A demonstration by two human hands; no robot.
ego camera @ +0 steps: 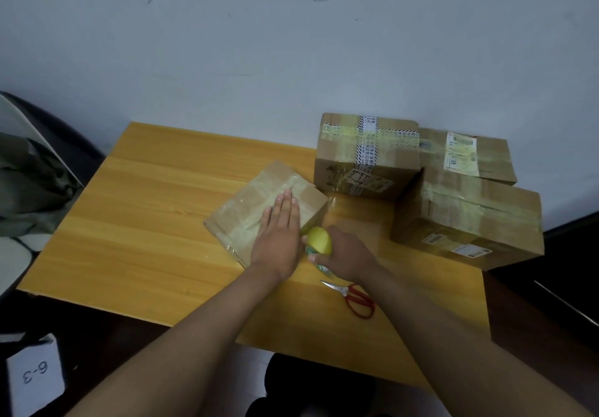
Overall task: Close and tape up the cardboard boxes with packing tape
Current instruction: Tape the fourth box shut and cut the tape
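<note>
Two hands over a small box [259,209], left hand [278,238] flat with straight fingers pressing its taped top, right hand [343,254] curled round a yellow tape roll [319,240], red scissors [353,298] on the tabletop [146,222]

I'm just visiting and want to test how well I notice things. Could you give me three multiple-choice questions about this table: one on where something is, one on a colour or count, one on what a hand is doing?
1. Where do the scissors lie?
A. on a box
B. on the table near the right forearm
C. on the floor

2. How many cardboard boxes are on the table?
A. two
B. four
C. six

3. What is the left hand doing?
A. resting flat on the small box
B. gripping the scissors
C. hanging off the table

Answers:
1 B, the red-handled scissors lie on the wood beside the right arm.
2 B, one small box under the hand, three stacked at the right.
3 A, its fingers lie straight on the taped top, while the right hand holds the yellow tape roll.
</note>
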